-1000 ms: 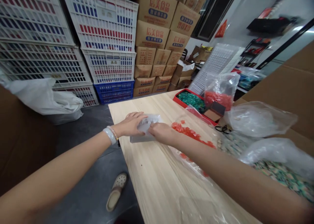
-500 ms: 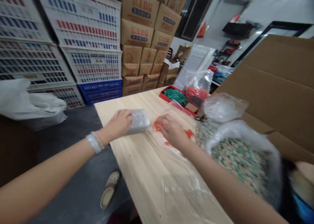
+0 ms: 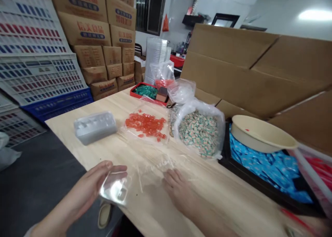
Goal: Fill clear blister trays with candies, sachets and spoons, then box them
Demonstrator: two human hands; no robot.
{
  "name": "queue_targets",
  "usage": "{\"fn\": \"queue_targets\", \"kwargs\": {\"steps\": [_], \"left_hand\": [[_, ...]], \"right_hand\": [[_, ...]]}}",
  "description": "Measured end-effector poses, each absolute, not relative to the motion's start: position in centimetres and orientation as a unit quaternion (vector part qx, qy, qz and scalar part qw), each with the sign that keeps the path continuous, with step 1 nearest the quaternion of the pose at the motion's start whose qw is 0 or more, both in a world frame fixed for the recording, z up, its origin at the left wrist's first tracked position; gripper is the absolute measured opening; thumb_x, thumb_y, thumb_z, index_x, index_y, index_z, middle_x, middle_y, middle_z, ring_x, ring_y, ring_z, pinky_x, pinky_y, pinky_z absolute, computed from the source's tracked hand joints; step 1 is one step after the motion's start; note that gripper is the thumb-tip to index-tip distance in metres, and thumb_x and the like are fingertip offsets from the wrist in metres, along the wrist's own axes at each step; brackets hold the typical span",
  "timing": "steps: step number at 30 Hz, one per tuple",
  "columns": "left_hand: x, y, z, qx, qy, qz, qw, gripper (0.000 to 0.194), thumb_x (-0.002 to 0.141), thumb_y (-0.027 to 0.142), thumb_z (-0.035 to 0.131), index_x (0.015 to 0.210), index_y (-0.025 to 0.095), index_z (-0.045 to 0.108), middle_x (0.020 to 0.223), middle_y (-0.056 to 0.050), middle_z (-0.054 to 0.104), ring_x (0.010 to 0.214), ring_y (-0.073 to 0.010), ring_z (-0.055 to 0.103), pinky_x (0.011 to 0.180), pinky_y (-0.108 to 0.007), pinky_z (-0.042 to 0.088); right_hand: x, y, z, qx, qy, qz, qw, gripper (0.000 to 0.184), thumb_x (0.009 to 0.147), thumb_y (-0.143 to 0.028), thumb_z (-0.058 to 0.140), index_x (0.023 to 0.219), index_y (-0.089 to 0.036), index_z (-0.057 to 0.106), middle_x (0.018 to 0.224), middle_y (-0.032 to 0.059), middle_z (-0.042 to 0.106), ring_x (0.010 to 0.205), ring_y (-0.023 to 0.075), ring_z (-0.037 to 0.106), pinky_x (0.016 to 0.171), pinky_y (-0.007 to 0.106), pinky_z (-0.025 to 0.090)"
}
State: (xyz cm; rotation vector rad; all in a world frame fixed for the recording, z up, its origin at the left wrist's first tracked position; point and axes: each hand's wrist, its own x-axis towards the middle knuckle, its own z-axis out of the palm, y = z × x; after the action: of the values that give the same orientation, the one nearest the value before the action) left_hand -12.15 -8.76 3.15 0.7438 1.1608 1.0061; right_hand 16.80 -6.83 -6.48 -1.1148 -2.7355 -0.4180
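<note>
My left hand (image 3: 94,183) is closed on the edge of a small clear plastic tray (image 3: 115,189), tilted and shiny, above the near table edge. Thin clear plastic (image 3: 153,166) lies on the wooden table (image 3: 212,181). Over its right side rests my right hand (image 3: 180,193), fingers stretched out and touching it, slightly blurred. Beyond the hands, orange-red wrapped pieces (image 3: 146,124) lie spread on a clear sheet. A stack of nested clear trays (image 3: 95,126) sits to their left.
An open bag of green-and-beige pieces (image 3: 199,131) stands right of the orange ones. Farther back is a red tray of green pieces (image 3: 145,90). A cream basin (image 3: 261,133) rests over blue packets (image 3: 267,164) at right. Stacked cartons (image 3: 89,29) and crates (image 3: 38,71) stand at left.
My left hand has left the tray stack and come nearer, now with one clear tray. My right hand has moved off the orange pieces onto the near plastic. The view has swung right.
</note>
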Motion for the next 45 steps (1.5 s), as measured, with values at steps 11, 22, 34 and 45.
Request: {"fn": "queue_targets", "kwargs": {"steps": [11, 22, 34, 45], "left_hand": [[-5.9, -10.4, -5.0, 0.728, 0.639, 0.248, 0.021, 0.018, 0.074, 0.022, 0.041, 0.077, 0.014, 0.057, 0.102, -0.013, 0.058, 0.103, -0.0256, 0.048, 0.09, -0.042, 0.037], [-1.6, -14.8, -5.7, 0.934, 0.341, 0.077, 0.074, 0.056, 0.073, 0.043, 0.054, 0.124, 0.038, 0.033, 0.139, 0.001, 0.022, 0.126, -0.0306, 0.016, 0.098, -0.054, 0.016], [1.9, -10.4, -7.4, 0.919, 0.379, 0.102, 0.034, 0.049, 0.081, 0.03, 0.044, 0.127, 0.038, 0.028, 0.141, 0.002, 0.015, 0.127, -0.0312, 0.01, 0.096, -0.059, 0.018], [0.1, 4.9, -1.2, 0.829, 0.503, 0.232, 0.077, 0.028, 0.083, 0.019, 0.036, 0.104, 0.018, 0.055, 0.098, -0.008, 0.058, 0.093, -0.0179, 0.051, 0.082, -0.031, 0.039]], "right_hand": [[22.5, -12.7, -2.1, -0.116, -0.986, -0.122, 0.016, 0.015, 0.083, -0.019, 0.041, 0.088, -0.02, 0.055, 0.094, 0.0025, 0.058, 0.085, 0.0172, 0.048, 0.078, 0.034, 0.038], [28.4, -9.0, -6.8, -0.511, -0.841, -0.157, 0.085, 0.028, 0.074, 0.0, 0.04, 0.085, -0.02, 0.058, 0.082, 0.0058, 0.06, 0.078, 0.0207, 0.053, 0.076, 0.035, 0.04], [23.4, -14.3, -9.4, -0.6, -0.759, -0.084, 0.239, 0.022, 0.08, -0.01, 0.032, 0.088, -0.018, 0.051, 0.063, 0.0037, 0.06, 0.054, 0.0176, 0.056, 0.056, 0.03, 0.039], [20.9, -0.1, -2.1, -0.543, -0.796, 0.081, 0.254, 0.022, 0.082, -0.019, 0.038, 0.093, -0.018, 0.057, 0.078, 0.0052, 0.059, 0.076, 0.0168, 0.055, 0.066, 0.027, 0.042]]}}
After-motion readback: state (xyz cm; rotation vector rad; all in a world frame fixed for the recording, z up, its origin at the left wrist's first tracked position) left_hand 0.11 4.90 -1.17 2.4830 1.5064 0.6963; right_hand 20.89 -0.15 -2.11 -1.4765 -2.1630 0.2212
